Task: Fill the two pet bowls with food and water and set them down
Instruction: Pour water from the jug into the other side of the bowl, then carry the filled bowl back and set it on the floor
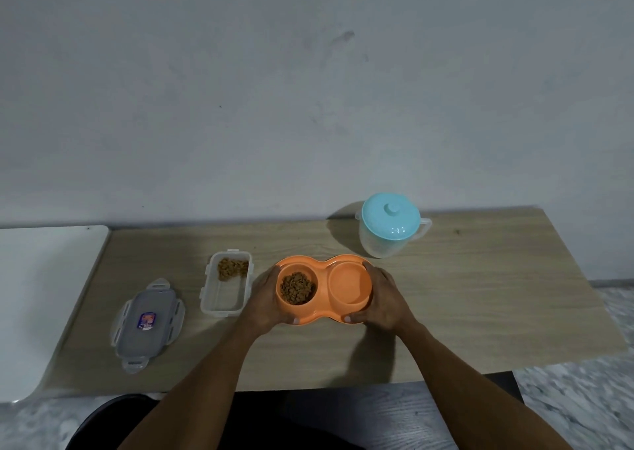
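- An orange double pet bowl (324, 264) sits near the middle of a light wooden table (480, 295), its two round wells side by side.
- The left well holds a heap of brown kibble (297, 288); the right well (350, 286) looks orange and bare, and whether any water lies in it cannot be told.
- The left hand (266, 300) grasps the left end of the double bowl, thumb on the near rim and fingers curled round the far side.
- The right hand (386, 298) grasps the right end the same way, thumb tip on the near rim.
- Whether the bowl rests on the table or is lifted just off it cannot be told.
- Just left of the left hand stands an open clear plastic container (226, 286), with a small amount of kibble left in its far end.
- Further left and nearer lies the container's lid (147, 326), flat on the table, clips spread out and a small label in its middle.
- Beyond the bowl to the right stands a clear jug (386, 243) with a pale blue lid (391, 216), upright and apart from the bowl.
- A white surface (37, 295) adjoins the table at its left edge.
- A grey wall (308, 89) rises behind the table.
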